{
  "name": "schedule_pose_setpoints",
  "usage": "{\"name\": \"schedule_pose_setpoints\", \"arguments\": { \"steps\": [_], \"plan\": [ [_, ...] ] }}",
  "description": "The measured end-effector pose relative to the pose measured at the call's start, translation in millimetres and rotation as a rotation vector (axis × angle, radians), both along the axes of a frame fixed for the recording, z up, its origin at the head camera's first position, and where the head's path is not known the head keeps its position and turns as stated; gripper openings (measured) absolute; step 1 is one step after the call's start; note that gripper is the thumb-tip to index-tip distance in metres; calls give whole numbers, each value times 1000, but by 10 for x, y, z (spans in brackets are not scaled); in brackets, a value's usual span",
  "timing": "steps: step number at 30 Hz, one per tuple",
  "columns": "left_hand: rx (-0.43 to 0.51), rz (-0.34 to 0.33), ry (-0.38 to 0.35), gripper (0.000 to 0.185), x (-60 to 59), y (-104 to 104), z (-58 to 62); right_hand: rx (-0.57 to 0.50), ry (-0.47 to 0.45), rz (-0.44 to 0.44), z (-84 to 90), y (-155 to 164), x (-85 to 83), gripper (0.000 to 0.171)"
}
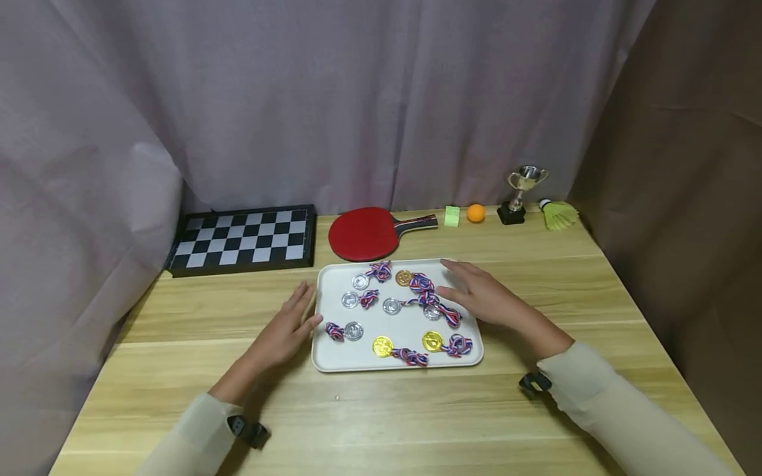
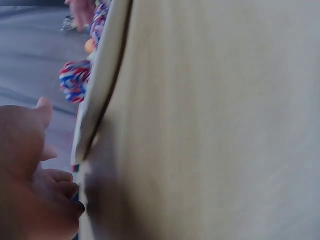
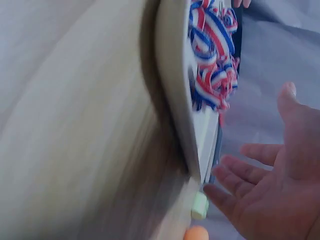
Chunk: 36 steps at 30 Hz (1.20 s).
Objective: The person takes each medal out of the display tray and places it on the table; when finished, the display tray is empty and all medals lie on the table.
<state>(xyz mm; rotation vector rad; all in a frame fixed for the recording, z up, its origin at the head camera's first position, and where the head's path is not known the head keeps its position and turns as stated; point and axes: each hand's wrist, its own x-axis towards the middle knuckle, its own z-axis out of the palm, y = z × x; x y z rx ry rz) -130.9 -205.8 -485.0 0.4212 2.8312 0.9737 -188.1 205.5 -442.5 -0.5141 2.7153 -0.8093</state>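
A white tray (image 1: 381, 362) lies in the middle of the wooden table (image 1: 417, 423). It holds several gold medals (image 1: 383, 345) and silver medals (image 1: 360, 281) with red, white and blue ribbons (image 1: 424, 284). My left hand (image 1: 305, 309) rests open against the tray's left rim, thumb touching the edge. My right hand (image 1: 457, 281) lies flat and open over the tray's right side, fingers beside the ribbons. In the left wrist view my left hand (image 2: 30, 170) sits by the tray rim (image 2: 100, 100). The right wrist view has my right hand (image 3: 270, 185) spread next to the tray rim (image 3: 175, 100) and ribbons (image 3: 212, 55).
Along the table's back edge stand a chessboard (image 1: 244, 239), a red table tennis paddle (image 1: 364, 233), a small green block (image 1: 452, 215), an orange ball (image 1: 475, 213), a small trophy (image 1: 520, 195) and a yellow shuttlecock (image 1: 559, 214). Curtains hang behind and at both sides.
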Motion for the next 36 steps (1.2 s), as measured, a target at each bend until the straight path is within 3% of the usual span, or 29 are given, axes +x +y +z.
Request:
{"name": "schedule_pose_setpoints", "arguments": {
  "steps": [5,11,21,30,36],
  "plan": [
    [187,43,-38,62,14,46,-76,-81,-27,38,-52,-192,-172,69],
    [287,83,-36,57,7,25,-132,-159,-49,42,-132,-357,-380,57],
    [284,74,-39,54,26,52,-136,-211,-131,-33,-247,-486,-571,40],
    [266,70,-32,54,34,53,-150,-205,-45,-84,-320,-606,-542,38],
    [263,68,-11,54,44,27,-177,-214,-48,-100,-334,-647,-534,34]
  ]
}}
